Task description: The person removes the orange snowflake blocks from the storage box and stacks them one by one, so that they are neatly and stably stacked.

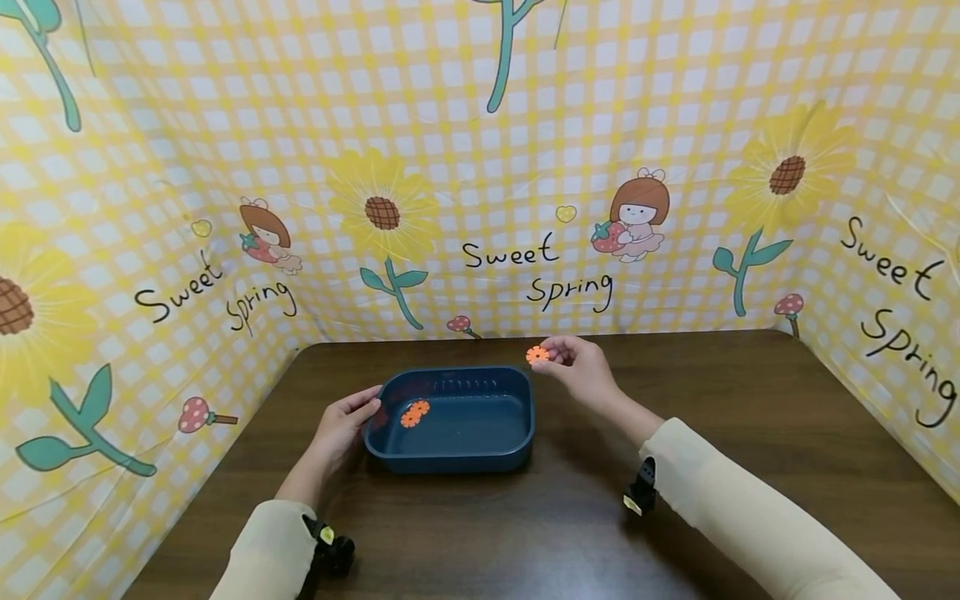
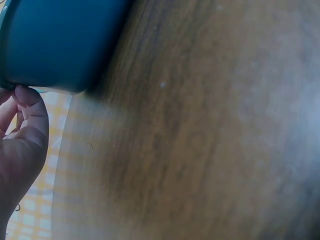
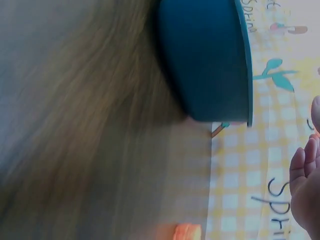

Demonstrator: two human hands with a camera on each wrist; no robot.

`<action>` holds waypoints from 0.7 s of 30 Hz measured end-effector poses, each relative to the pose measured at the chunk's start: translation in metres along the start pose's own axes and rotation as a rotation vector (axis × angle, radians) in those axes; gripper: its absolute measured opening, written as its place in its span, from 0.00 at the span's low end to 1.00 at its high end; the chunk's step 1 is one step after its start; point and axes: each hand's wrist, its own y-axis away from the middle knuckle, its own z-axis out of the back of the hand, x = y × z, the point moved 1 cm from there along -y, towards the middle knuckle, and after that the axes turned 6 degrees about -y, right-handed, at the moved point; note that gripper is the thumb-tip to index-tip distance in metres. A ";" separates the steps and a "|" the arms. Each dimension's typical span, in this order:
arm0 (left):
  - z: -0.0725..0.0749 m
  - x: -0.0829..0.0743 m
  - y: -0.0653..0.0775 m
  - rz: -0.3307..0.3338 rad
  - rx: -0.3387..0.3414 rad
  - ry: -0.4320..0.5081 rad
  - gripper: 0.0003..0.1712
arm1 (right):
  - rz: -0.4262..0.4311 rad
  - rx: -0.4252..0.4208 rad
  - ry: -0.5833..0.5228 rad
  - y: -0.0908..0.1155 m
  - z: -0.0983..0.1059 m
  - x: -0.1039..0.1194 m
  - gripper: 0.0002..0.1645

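A dark blue rectangular basin (image 1: 453,462) stands on the brown table. My left hand (image 1: 337,429) grips its left end, thumb at the rim; the left wrist view shows thumb and fingers (image 2: 31,97) pinched at the basin's edge. Inside, toward the left, lie two orange notched discs (image 1: 410,417), one overlapping the other. Beyond the basin's back right corner, my right hand (image 1: 581,367) pinches another orange notched disc (image 1: 537,356) between thumb and fingers, raised above rim height. Only a sliver of that disc shows in the right wrist view.
An orange object (image 3: 187,231) with a yellowish end sits at the bottom of the right wrist view, mostly cut off. A yellow checked cloth (image 1: 465,167) with printed flowers hangs behind and at both sides of the table (image 1: 712,400).
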 end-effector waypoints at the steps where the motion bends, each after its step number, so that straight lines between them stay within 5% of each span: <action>1: 0.000 0.000 0.000 0.001 0.001 -0.003 0.28 | 0.002 -0.008 -0.002 0.001 0.003 -0.002 0.15; 11: 0.000 0.000 -0.001 -0.009 0.001 0.016 0.27 | -0.098 -0.028 -0.025 0.012 0.036 -0.013 0.18; 21: 0.000 0.000 0.001 -0.004 0.001 0.021 0.28 | -0.181 -0.003 -0.032 0.018 0.062 -0.049 0.21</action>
